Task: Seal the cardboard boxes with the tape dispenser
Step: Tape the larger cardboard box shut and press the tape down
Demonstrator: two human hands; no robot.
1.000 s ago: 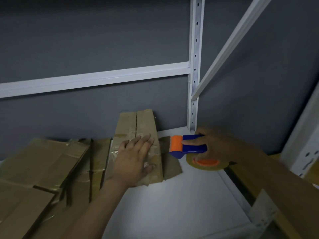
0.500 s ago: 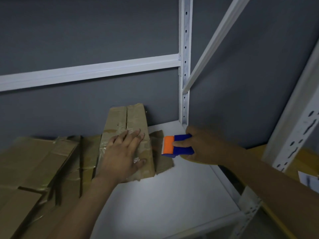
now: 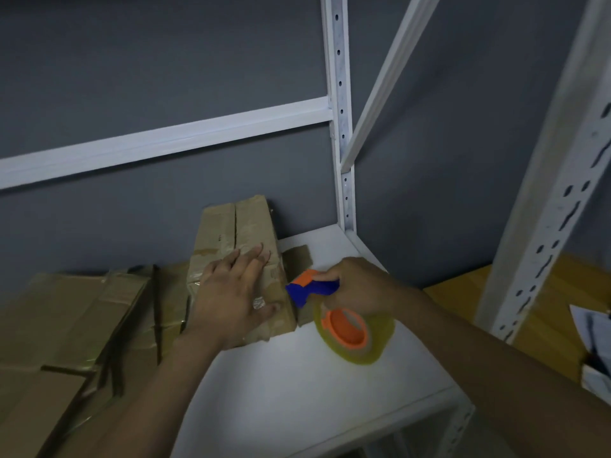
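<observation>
A narrow cardboard box (image 3: 231,226) lies on the white shelf (image 3: 297,391), its top flaps meeting along a seam. My left hand (image 3: 234,292) lies flat on the box's near end with fingers straight. My right hand (image 3: 357,285) grips the blue and orange tape dispenser (image 3: 310,287), whose nose is at the box's right side. Its yellowish tape roll (image 3: 353,335) with an orange hub hangs below the hand. A loose side flap (image 3: 299,256) sticks out to the right of the box.
Flattened and taped cardboard boxes (image 3: 72,325) fill the shelf's left part. White slotted uprights (image 3: 340,127) and a crossbar stand against the grey wall. Another upright (image 3: 545,209) is at the right, with a yellow surface (image 3: 545,309) and papers beyond it.
My right hand has tilted the dispenser so the tape roll shows below it, and brought it closer to the box's right edge. My left hand stays on the box.
</observation>
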